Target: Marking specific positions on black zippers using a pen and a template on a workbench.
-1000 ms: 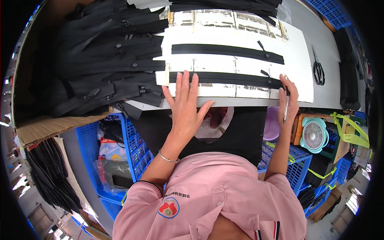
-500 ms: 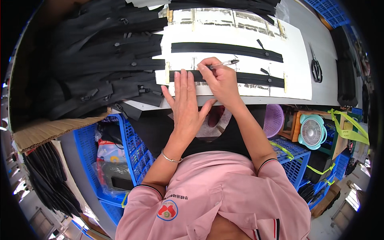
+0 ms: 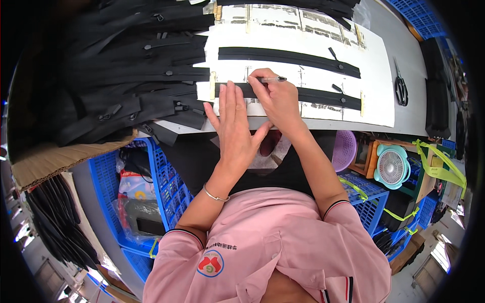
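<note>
My left hand (image 3: 234, 118) lies with outstretched fingers on the left part of a black zipper strip (image 3: 323, 97), pressing it to a white board (image 3: 378, 76). In my right hand (image 3: 279, 98) is a pen (image 3: 274, 79), gripped near its tip. The tip is hidden by the fingers, at the strip's upper edge just right of my left fingertips. The strip's pull tab points up near its right end. A second black zipper strip (image 3: 288, 59) lies above it on the board, also with a pull tab near its right end.
Many black zipper strips (image 3: 146, 76) are heaped left of the board. Black-handled scissors (image 3: 400, 88) lie to its right. Dark marks and yellowish tape (image 3: 212, 85) show on the board. Below the table edge are blue crates (image 3: 160, 177), a purple basket (image 3: 344, 150) and a turquoise fan (image 3: 392, 166).
My right hand with the pen has shifted slightly left along the strip, and the pen now lies flatter. My left hand stays on the strip.
</note>
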A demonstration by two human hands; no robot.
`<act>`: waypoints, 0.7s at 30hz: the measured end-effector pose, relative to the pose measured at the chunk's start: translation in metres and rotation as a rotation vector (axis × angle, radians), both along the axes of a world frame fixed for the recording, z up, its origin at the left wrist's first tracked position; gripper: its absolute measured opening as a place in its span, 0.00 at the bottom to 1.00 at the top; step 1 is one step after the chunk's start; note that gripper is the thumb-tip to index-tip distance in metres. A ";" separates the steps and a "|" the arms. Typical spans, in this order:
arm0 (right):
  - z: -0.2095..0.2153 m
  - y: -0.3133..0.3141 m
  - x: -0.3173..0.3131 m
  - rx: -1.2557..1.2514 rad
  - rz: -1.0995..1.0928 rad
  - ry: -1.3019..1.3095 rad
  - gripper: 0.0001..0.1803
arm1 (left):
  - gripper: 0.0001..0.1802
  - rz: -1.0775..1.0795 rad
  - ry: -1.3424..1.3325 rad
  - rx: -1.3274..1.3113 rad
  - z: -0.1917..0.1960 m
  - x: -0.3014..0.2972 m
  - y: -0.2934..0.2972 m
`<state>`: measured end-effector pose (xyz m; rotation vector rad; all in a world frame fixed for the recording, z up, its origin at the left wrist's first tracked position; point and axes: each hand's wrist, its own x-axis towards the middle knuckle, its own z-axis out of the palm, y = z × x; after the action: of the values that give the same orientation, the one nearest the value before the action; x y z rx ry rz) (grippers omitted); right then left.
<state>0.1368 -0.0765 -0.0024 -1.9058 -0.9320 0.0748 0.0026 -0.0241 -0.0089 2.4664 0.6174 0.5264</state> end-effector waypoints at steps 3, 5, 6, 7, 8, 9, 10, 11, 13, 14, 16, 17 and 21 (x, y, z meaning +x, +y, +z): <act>0.001 -0.006 0.001 -0.017 0.047 0.173 0.09 | 0.56 0.017 0.007 -0.017 -0.001 0.000 0.001; 0.004 -0.010 0.004 -0.019 0.104 0.144 0.09 | 0.57 0.027 0.017 -0.023 -0.001 -0.001 0.001; 0.005 -0.012 0.005 -0.021 0.165 0.113 0.10 | 0.57 0.029 0.013 -0.021 -0.002 -0.001 0.001; 0.005 -0.011 0.004 -0.002 0.156 0.089 0.10 | 0.57 0.027 0.007 -0.019 -0.002 -0.001 0.001; 0.004 -0.011 0.004 -0.002 0.151 0.090 0.10 | 0.57 0.022 0.008 -0.019 -0.002 -0.001 0.001; 0.002 -0.011 0.005 0.016 0.154 0.085 0.10 | 0.56 0.013 0.008 -0.009 -0.001 0.000 0.001; 0.001 -0.011 0.004 0.033 0.158 0.080 0.10 | 0.55 0.006 0.009 0.003 -0.001 0.000 0.001; 0.001 -0.011 0.004 0.034 0.153 0.081 0.10 | 0.55 0.001 0.010 0.003 0.000 0.000 0.001; 0.001 -0.011 0.003 0.025 0.151 0.034 0.10 | 0.55 0.001 0.011 -0.005 0.000 0.001 0.000; 0.000 -0.010 0.002 0.023 0.140 0.033 0.10 | 0.55 -0.011 0.009 -0.006 0.001 0.001 0.000; 0.000 -0.010 0.003 0.052 0.155 0.001 0.10 | 0.56 0.001 0.033 0.013 0.002 0.001 0.001; 0.001 -0.012 0.006 0.015 0.194 -0.027 0.10 | 0.56 0.004 0.044 0.021 0.001 0.000 0.002; 0.007 -0.034 0.011 0.115 0.135 0.330 0.06 | 0.58 0.008 0.034 0.029 -0.001 -0.002 0.001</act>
<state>0.1476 -0.1106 0.0048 -1.6597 -0.8193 0.3954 0.0011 -0.0231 -0.0099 2.5061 0.6371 0.5006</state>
